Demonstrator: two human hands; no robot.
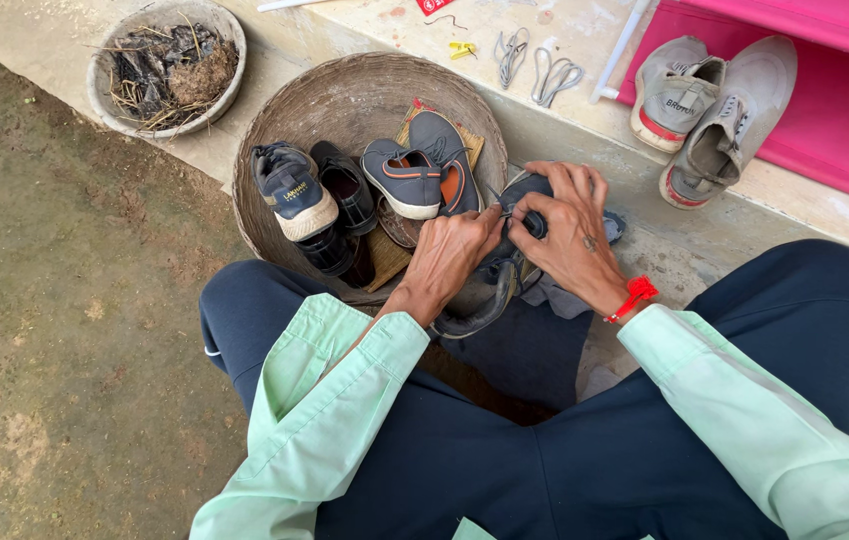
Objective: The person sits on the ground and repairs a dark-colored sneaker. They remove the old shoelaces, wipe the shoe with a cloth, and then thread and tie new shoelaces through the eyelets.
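Both hands work on a dark grey shoe point(504, 270) held over the lap: the left hand point(452, 252) pinches near its laces, the right hand point(569, 228) grips its top. Beside it sits a woven basket point(344, 95) holding more shoes.

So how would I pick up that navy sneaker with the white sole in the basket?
Grip the navy sneaker across its middle, from above: it leans against the black shoe in the basket, its upper and opening face up, and its left side is clear.

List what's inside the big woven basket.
Woven basket holds a navy sneaker, black shoe, grey slip-on pair on a brown mat. Anything beneath them is hidden.
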